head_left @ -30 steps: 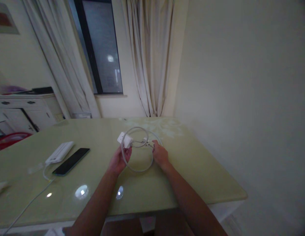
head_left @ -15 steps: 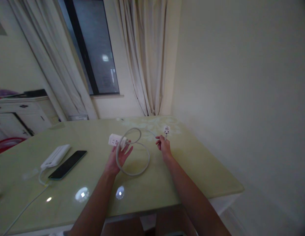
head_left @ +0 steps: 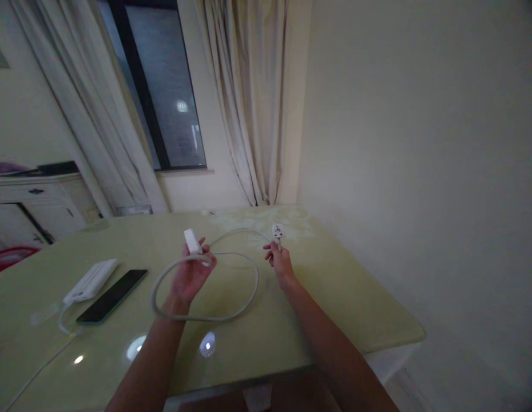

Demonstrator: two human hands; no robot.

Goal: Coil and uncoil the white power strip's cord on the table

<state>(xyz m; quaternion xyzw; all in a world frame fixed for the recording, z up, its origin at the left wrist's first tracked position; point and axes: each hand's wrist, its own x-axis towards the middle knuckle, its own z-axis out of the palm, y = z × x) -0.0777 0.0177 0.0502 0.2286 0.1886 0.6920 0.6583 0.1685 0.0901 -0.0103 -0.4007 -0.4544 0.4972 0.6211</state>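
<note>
My left hand (head_left: pixel 191 276) is closed around a small white power strip (head_left: pixel 192 241), which is turned with its narrow side towards me. A pale cable (head_left: pixel 256 280) leaves the strip and hangs in a wide loop across my left wrist and above the table. Its other end runs to a white plug (head_left: pixel 277 230), pins up, held between the fingers of my right hand (head_left: pixel 280 263). Both hands are above the table, well apart from each other. The strip's socket face is turned away from view.
To the left, a black phone (head_left: pixel 114 296) lies on the pale green table (head_left: pixel 334 303) beside a white power bank (head_left: pixel 91 280). A thin white cable (head_left: pixel 43 366) trails from there to the near edge. A wall (head_left: pixel 399 171) borders the table's right side.
My left hand has turned the power strip, so its sockets no longer show. The cable loop has widened and dropped left over the wrist. My right hand shifted slightly left with the plug.
</note>
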